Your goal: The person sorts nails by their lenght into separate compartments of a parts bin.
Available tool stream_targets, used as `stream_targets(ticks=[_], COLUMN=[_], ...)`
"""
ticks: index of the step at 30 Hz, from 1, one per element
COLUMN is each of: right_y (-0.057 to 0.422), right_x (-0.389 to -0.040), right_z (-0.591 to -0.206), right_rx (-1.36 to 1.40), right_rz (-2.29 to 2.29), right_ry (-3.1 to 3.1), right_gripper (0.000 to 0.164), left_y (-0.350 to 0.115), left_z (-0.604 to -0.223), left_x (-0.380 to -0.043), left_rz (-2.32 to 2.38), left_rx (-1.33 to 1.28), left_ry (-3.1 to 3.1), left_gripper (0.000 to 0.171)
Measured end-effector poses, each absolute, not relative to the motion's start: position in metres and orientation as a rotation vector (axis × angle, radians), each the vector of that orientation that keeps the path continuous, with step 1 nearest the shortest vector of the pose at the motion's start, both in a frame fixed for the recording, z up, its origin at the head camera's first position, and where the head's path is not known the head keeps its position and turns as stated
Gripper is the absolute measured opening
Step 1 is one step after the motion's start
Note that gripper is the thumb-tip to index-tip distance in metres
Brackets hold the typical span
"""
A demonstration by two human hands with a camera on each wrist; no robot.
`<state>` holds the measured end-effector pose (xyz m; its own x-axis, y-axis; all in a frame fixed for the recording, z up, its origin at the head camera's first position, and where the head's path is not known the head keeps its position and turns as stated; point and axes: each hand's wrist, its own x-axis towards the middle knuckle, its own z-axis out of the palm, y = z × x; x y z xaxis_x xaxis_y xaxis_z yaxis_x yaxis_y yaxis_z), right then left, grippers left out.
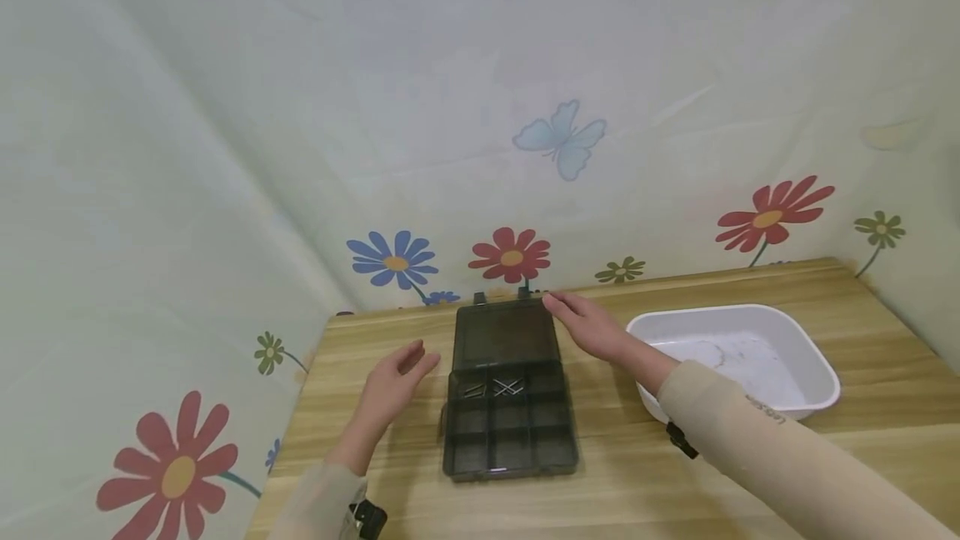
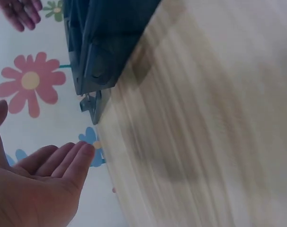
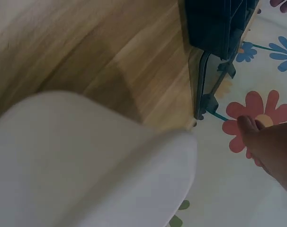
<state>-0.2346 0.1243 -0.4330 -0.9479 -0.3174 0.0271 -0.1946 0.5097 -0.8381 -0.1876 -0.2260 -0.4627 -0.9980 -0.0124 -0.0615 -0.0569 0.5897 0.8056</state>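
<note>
A dark see-through compartment box (image 1: 512, 432) stands on the table with its lid (image 1: 506, 333) folded back away from me. Thin metal pins, perhaps nails or screws, lie in two rear compartments; some of the pins (image 1: 508, 387) cross each other. Left of the box my left hand (image 1: 393, 382) hovers with relaxed fingers, holding nothing. My right hand (image 1: 592, 327) is at the lid's far right corner. In the right wrist view, that hand (image 3: 271, 146) appears apart from the lid, its thumb and forefinger close together with nothing visible between them.
To the right, a white plastic basin (image 1: 806, 386) sits on the wood-grain table (image 1: 622, 482), beneath my right forearm. Behind the table hangs a pale cloth (image 1: 450, 107) printed with flowers and a butterfly. Two latches (image 1: 480, 298) stick out from the lid's far edge.
</note>
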Motion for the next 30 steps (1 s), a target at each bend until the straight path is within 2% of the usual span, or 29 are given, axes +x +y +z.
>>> stream_targets(ticks=[6,14,20,27,30], right_y=[0.117,0.113,0.112,0.112,0.111], right_x=[-0.233,-0.233,-0.236,-0.237,-0.237], right_z=[-0.440,-0.450,-0.457,-0.463,-0.464], right_rx=[-0.293,-0.157,-0.122,-0.087,-0.053], right_rz=[-1.653,-1.708,-1.809,-1.823,-1.829], right_ry=[2.420,2.307,2.186,2.184,2.190], right_gripper=[0.072,0.080,0.075,0.071,0.059], left_y=[-0.221,-0.212,-0.207,-0.206,-0.206], left_z=[-0.460,-0.462,-0.467,-0.468,-0.470], left_x=[-0.205,-0.223,-0.230,-0.232,-0.233], left_rz=[1.532,1.627,1.666,1.620,1.616], left_rx=[-0.134,-0.184,-0.212,-0.217,-0.225], left_ry=[2.605,2.438,2.354,2.343,2.330], left_gripper=[0.084,0.082,0.071,0.079,0.081])
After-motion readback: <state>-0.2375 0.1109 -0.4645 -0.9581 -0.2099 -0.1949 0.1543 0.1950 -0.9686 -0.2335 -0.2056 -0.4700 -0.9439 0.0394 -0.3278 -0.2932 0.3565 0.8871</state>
